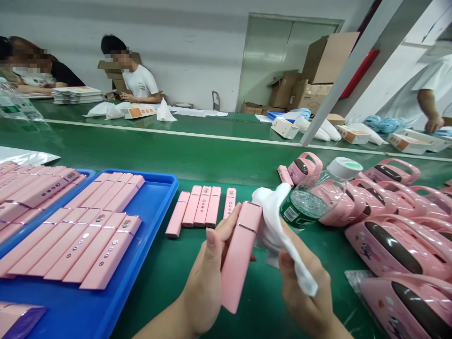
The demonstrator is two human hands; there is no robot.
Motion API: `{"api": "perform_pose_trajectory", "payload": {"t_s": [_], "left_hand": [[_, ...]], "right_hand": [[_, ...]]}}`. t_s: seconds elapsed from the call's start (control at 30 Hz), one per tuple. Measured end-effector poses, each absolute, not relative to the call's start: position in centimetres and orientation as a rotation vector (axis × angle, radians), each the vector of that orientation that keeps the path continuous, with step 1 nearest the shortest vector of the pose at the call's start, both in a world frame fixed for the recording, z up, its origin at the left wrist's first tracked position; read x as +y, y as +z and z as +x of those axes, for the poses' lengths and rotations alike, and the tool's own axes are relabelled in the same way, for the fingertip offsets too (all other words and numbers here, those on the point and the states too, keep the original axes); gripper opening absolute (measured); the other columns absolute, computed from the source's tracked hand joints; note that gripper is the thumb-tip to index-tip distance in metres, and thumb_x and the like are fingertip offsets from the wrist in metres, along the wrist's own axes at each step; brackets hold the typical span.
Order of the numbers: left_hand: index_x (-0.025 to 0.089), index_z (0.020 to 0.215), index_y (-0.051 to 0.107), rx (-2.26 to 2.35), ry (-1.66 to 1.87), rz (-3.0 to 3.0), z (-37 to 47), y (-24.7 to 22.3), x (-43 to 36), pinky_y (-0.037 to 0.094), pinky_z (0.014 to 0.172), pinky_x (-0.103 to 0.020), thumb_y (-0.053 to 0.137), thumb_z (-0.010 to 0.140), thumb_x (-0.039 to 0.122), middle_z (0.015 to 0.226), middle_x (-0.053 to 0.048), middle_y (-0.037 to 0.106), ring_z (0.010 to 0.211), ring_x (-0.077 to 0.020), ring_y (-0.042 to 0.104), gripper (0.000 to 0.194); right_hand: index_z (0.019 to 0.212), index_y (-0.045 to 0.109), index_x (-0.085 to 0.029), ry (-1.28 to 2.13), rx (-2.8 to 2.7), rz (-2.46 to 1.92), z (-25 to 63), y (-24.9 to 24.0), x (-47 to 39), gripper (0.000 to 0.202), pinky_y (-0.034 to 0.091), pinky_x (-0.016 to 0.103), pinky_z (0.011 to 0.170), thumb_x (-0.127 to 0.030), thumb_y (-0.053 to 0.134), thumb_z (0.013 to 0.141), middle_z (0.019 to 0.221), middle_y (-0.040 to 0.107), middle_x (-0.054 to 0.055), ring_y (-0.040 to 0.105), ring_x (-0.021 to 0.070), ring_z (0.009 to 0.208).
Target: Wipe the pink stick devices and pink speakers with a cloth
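Observation:
In the lower middle of the head view, my left hand (206, 278) is wrapped round a pink stick-shaped device (240, 256), which tilts with its banded end up. My right hand (309, 278) grips a white cloth (273, 212), and the cloth touches the upper right side of the device. Behind my left hand, several similar pink devices (202, 207) stand in a row on the green table (169, 282). More of them lie side by side in a blue tray (155, 186) at the left.
A plastic bottle (305, 202) with a white cap lies behind my right hand. Many pink handled cases (395, 245) crowd the right side. A second tray of pink devices (35, 188) is at the far left. People sit and stand beyond the green conveyor (183, 146).

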State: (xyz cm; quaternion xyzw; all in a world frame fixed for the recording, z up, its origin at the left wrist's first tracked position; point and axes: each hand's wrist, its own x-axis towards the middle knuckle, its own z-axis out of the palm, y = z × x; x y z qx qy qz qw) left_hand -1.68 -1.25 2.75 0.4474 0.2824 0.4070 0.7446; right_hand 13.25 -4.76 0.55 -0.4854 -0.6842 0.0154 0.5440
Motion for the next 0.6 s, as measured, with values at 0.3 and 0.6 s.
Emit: {"api": "perform_pose_trajectory", "payload": {"t_s": [0.3,0.6], "left_hand": [[0.030,0.141,0.031,0.594,0.763,0.945,-1.5,2.2,-1.2,0.043,0.055,-0.024,0.022,0.078,0.073,0.086,-0.007,0.063,0.071,-0.0167,0.054,0.076],[0.028,0.144,-0.002,0.576,0.503,1.005,-2.2,3.2,-1.3,0.044,0.052,-0.019,0.064,0.075,0.027,0.068,0.000,0.061,0.056,-0.0101,0.052,0.096]], "right_hand": [[0.140,0.035,-0.028,0.061,-1.684,-1.144,13.4,-1.2,-5.0,0.049,0.047,0.038,0.098,-0.021,0.042,0.092,0.147,0.031,-0.001,0.036,0.0295,0.131],[0.103,0.068,-0.027,0.888,-0.996,-1.147,12.6,0.6,-5.2,0.023,0.060,0.025,0.048,-0.035,0.062,0.082,0.083,0.075,0.004,0.071,0.0231,0.064]]}}
